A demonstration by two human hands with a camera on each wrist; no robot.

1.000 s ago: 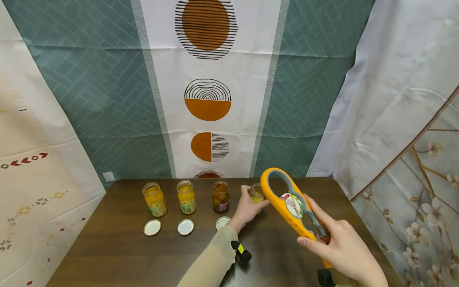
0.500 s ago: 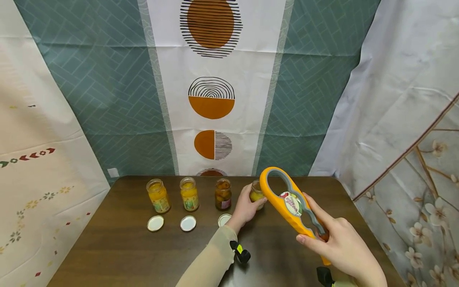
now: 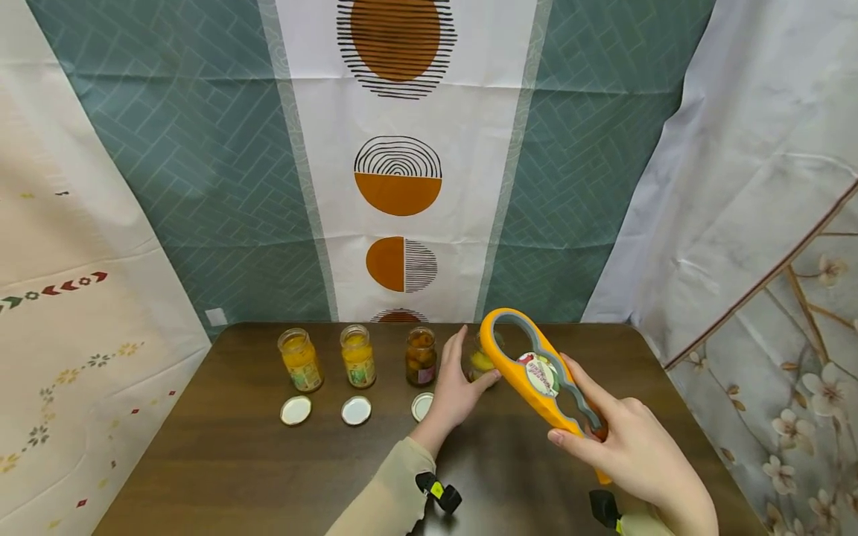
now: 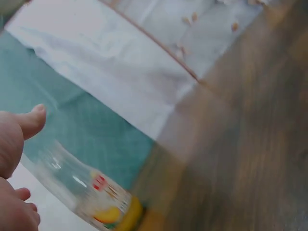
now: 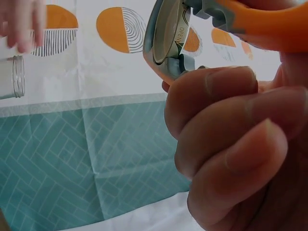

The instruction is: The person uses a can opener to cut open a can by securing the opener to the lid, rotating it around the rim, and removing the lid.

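Observation:
My right hand (image 3: 640,447) grips an orange and grey jar opener (image 3: 546,406), raised above the table's right side. A jar lid (image 5: 169,30) sits in the opener's ring, its pale inner side facing the right wrist camera. My left hand (image 3: 454,393) is just left of an uncapped glass jar (image 3: 480,363) with yellow contents, its fingers straightened and apart from the glass. In the left wrist view that jar (image 4: 98,198) stands clear of the thumb, blurred. The opener partly hides the jar in the head view.
Two open jars of yellow fruit (image 3: 302,366) (image 3: 359,363) and a darker open jar (image 3: 421,363) stand leftward in a row on the brown table (image 3: 268,476). One lid (image 3: 296,410) lies before each, two more being a white lid (image 3: 356,410) and another lid (image 3: 422,406). Curtains hang behind.
My left hand has let go of the jar, its fingers straightening and lifting off leftward. The right hand still holds the opener, shifted slightly left and up in view.

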